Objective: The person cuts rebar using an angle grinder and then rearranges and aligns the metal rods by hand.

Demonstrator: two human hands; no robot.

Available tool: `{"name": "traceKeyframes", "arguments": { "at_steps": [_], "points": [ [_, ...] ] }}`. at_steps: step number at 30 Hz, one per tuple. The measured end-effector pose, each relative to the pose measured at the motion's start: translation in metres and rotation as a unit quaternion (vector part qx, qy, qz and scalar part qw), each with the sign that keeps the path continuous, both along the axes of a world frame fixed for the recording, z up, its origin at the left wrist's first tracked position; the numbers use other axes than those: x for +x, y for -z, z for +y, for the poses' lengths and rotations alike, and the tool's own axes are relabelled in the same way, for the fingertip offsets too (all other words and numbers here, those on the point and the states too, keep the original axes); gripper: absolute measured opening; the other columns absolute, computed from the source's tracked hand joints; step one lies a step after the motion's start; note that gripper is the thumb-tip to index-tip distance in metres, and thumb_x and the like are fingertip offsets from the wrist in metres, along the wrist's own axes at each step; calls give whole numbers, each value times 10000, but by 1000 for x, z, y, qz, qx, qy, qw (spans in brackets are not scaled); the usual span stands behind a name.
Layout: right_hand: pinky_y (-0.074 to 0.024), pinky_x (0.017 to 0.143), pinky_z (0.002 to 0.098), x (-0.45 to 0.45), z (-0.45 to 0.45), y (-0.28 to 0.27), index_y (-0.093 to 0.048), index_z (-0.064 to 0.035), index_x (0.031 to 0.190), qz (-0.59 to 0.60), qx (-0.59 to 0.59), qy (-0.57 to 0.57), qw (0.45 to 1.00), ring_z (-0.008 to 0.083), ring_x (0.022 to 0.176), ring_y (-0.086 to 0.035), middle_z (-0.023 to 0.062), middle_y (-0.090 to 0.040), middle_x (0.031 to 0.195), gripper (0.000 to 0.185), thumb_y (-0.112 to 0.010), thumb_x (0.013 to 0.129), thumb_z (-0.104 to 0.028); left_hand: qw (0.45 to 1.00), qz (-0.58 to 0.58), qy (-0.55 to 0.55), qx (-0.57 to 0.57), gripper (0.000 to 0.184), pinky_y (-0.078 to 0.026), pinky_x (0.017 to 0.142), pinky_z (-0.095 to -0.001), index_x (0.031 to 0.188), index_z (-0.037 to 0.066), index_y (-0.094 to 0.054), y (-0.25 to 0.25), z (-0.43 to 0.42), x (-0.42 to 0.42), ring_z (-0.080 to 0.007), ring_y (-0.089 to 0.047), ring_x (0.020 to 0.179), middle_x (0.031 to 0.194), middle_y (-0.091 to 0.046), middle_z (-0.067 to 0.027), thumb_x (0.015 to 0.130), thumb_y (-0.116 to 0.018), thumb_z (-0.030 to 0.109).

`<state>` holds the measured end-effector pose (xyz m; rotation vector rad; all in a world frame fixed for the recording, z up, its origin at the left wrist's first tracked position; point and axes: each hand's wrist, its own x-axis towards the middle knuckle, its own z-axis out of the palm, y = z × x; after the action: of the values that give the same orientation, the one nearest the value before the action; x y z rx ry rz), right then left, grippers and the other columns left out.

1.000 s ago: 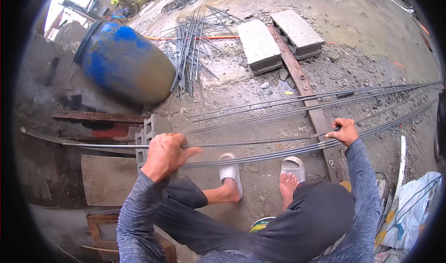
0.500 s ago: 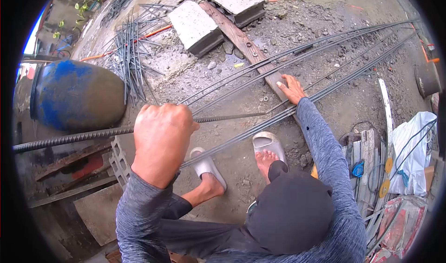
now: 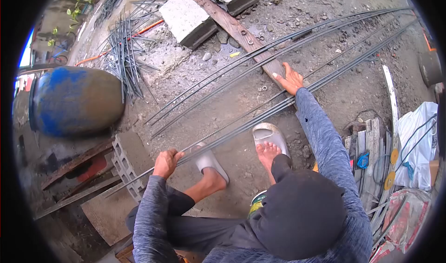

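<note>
Low over wet, gritty ground (image 3: 241,184), at near left: left hand (image 3: 166,163) curled tight around a ribbed steel bar (image 3: 232,121), beside a slim bundle of long grey rods (image 3: 241,128). Farther right, right hand (image 3: 291,79) spread at a rough wooden plank (image 3: 220,17); cannot tell how firmly pressed. Best kept low and aligned with the bundle, gripped without twisting, to limit springing. At far left, jumbled thin rods (image 3: 123,54) and a pale, square-edged block (image 3: 183,19).
</note>
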<state>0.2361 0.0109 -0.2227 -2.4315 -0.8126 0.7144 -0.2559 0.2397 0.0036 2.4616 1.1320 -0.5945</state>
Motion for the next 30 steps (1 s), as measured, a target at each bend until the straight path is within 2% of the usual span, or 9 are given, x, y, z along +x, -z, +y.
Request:
{"name": "traceKeyframes", "arguments": {
  "at_steps": [7,10,16,18,20,21,25,28,30],
  "points": [
    [-442,996,459,-4,1,-10,-378,-75,1454,-24,16,23,999,446,1144,-612,279,-622,1267,842,-575,868,-646,992,-79,-92,-26,542,-479,632,-426,845,-60,-666,2,5,-40,-253,-615,618,640,-591,-211,991,-577,454],
    [-336,1124,455,3,-7,5,-398,10,1454,14,185,55,981,412,1350,-458,272,-488,1439,751,-577,948,-515,980,-122,-154,12,563,-485,652,-417,810,-53,-667,-25,14,-41,-242,-600,617,638,-609,-188,1007,-544,460],
    [-390,1086,377,-78,-42,-63,-493,-3,1367,133,391,231,881,247,1259,-520,145,-557,1321,498,-478,1058,-393,938,-228,-250,78,560,-481,652,-421,782,-55,-677,-58,105,-27,-208,-607,659,649,-612,-179,977,-564,458],
    [-436,1030,363,-111,-51,-94,-514,-8,1334,190,341,210,896,213,1190,-555,122,-582,1261,469,-493,1057,-386,918,-263,-212,207,547,-491,653,-436,776,-63,-687,-82,199,-6,-262,-628,655,641,-613,-203,958,-595,444],
    [-473,956,340,-144,-64,-109,-534,-15,1299,231,302,191,905,182,1119,-580,104,-603,1203,428,-515,1053,-365,807,-280,-209,476,569,-513,913,-454,1241,-22,-609,-113,295,21,-412,-647,1070,1128,-675,-257,917,-652,444],
    [-487,911,324,-157,-66,-109,-543,-19,1281,240,299,183,905,168,1082,-589,97,-612,1175,402,-530,1049,-347,772,-235,-291,514,650,-477,1009,-449,1359,3,-527,-146,282,60,-428,-583,1197,1293,-614,-245,905,-667,448],
    [-503,772,255,-179,-84,-101,-574,-22,1210,308,269,184,894,126,944,-616,71,-632,1072,311,-605,1015,-263,931,-268,-142,203,531,-516,946,-439,1228,-13,-626,-134,247,128,-379,-663,1086,1147,-683,-255,908,-677,407],
    [-506,717,253,-193,-97,-90,-587,-21,1160,358,206,197,889,111,826,-630,48,-648,971,259,-640,984,-204,980,-193,-49,6,466,-539,876,-435,1231,-5,-637,-62,121,139,-341,-691,1024,1091,-704,-235,949,-653,366],
    [-514,695,266,-201,-107,-78,-592,-16,1143,374,180,183,891,108,765,-629,37,-653,925,254,-655,967,-188,974,-191,17,-122,484,-537,870,-458,1204,-38,-627,17,49,106,-405,-675,1018,1079,-690,-262,907,-702,336]
  ]
}}
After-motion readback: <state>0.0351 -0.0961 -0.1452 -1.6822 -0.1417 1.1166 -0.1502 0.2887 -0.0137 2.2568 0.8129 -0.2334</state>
